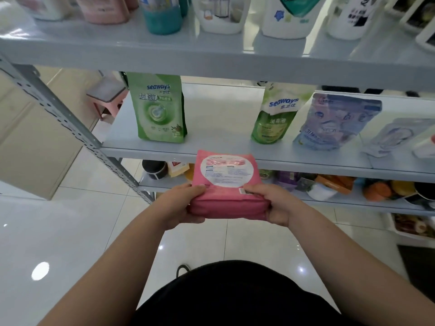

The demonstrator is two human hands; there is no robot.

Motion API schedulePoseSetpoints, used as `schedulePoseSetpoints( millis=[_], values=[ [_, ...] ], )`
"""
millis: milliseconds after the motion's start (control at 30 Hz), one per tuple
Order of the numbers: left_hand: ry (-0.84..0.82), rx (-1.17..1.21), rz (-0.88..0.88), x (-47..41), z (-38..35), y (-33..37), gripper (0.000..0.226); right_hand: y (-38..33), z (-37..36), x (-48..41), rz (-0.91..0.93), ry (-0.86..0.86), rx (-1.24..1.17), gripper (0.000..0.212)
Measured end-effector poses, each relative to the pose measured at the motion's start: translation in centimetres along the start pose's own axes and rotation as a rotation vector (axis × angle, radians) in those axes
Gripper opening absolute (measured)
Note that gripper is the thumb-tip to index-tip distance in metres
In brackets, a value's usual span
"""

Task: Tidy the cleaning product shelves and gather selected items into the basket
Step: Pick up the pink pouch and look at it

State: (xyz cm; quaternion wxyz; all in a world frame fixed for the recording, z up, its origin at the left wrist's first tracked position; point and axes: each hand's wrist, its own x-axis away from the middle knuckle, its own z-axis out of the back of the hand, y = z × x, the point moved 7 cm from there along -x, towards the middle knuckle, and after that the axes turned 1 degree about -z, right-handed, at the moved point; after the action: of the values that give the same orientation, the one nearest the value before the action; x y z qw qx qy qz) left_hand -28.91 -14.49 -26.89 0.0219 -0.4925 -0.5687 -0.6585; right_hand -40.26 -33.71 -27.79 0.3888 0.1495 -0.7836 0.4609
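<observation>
**We hold the pink soft plastic pouch with the round white label (227, 184) in both hands at the centre of the frame, in front of the pale grey metal middle shelf (219, 114).**

The pouch lies label up, its folded base towards us and its top edge pointing away at the shelf. Our left hand (181, 205) grips the near left corner and our right hand (275, 205) the near right. Thumbs press on top, the other fingers (195, 218) curl underneath, and both hands are equally near. Both forearms reach straight forward from the bottom of the frame. Beyond the pouch is a bare stretch of shelf between the tall green standing pouch (157, 109) and the green spouted pouch (273, 116). We judge that gap the likely target, as no basket is in view.
</observation>
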Motion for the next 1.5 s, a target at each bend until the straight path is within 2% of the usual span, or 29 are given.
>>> schedulePoseSetpoints(
  millis=[133, 200, 300, 367, 433, 533, 633, 667, 767, 833, 900, 967, 1067, 1133, 1300, 1433, 1500],
  values=[
    [-0.070, 0.187, 0.000, -0.5, 0.8, 0.3, 0.028, -1.2, -1.7, 0.4, 0.106, 0.042, 0.028, 0.031],
    [-0.049, 0.244, -0.029, -0.9, 1.4, 0.7, 0.029, -1.7, -2.7, 0.7, 0.170, 0.056, 0.008, 0.035],
    [0.011, 0.333, -0.097, -1.5, 2.5, 0.9, 0.027, -2.6, -4.5, 1.1, 0.235, -0.045, -0.130, 0.037],
    [-0.005, 0.441, -0.105, -1.6, 2.5, 0.5, 0.017, -3.1, -5.6, 1.4, 0.256, -0.138, -0.240, 0.042],
    [-0.061, 0.567, -0.053, -1.6, 2.0, -0.5, 0.021, -2.6, -6.6, 1.0, 0.270, -0.149, -0.151, 0.044],
    [-0.228, 0.660, 0.071, -0.9, -0.3, -1.8, 0.023, -0.8, -9.0, 0.2, 0.267, -0.196, -0.001, 0.058],
    [-0.374, 0.626, 0.121, -0.1, -1.7, -1.4, 0.034, -0.8, -10.9, -0.2, 0.355, -0.224, -0.094, 0.095],
    [-0.385, 0.622, 0.094, -0.2, -1.3, -1.0, 0.037, -1.1, -10.9, -0.4, 0.398, -0.179, -0.120, 0.096],
    [-0.387, 0.586, -0.030, -0.4, 1.3, 0.5, 0.048, -1.9, -10.6, -1.0, 0.501, -0.055, -0.184, 0.058],
    [-0.396, 0.631, -0.004, -1.0, 3.3, 0.6, 0.058, -2.1, -9.9, -1.3, 0.521, 0.081, -0.151, 0.043],
    [-0.395, 0.689, 0.032, -1.5, 5.2, 0.6, 0.067, -2.3, -9.1, -1.5, 0.510, 0.225, -0.079, 0.040],
    [-0.370, 0.649, -0.013, -1.7, 6.8, 1.1, 0.077, -2.5, -8.5, -1.7, 0.511, 0.305, -0.009, 0.043],
    [-0.280, 0.387, -0.158, -1.9, 8.6, 1.9, 0.068, -2.9, -8.3, -2.1, 0.520, 0.374, 0.019, 0.034],
    [-0.245, 0.272, -0.180, -2.2, 9.3, 1.9, 0.062, -3.1, -8.6, -2.4, 0.529, 0.389, 0.010, 0.028],
    [-0.228, 0.283, -0.205, -2.9, 10.1, 1.6, 0.062, -2.8, -8.9, -2.5, 0.514, 0.346, 0.026, 0.036],
    [-0.208, 0.308, -0.190, -3.7, 9.7, 1.3, 0.064, -1.1, -8.0, -3.0, 0.332, 0.244, 0.185, 0.055],
    [-0.195, 0.325, -0.181, -4.4, 9.0, 1.3, 0.058, -0.5, -7.2, -3.3, 0.252, 0.214, 0.225, 0.059]
  ],
)
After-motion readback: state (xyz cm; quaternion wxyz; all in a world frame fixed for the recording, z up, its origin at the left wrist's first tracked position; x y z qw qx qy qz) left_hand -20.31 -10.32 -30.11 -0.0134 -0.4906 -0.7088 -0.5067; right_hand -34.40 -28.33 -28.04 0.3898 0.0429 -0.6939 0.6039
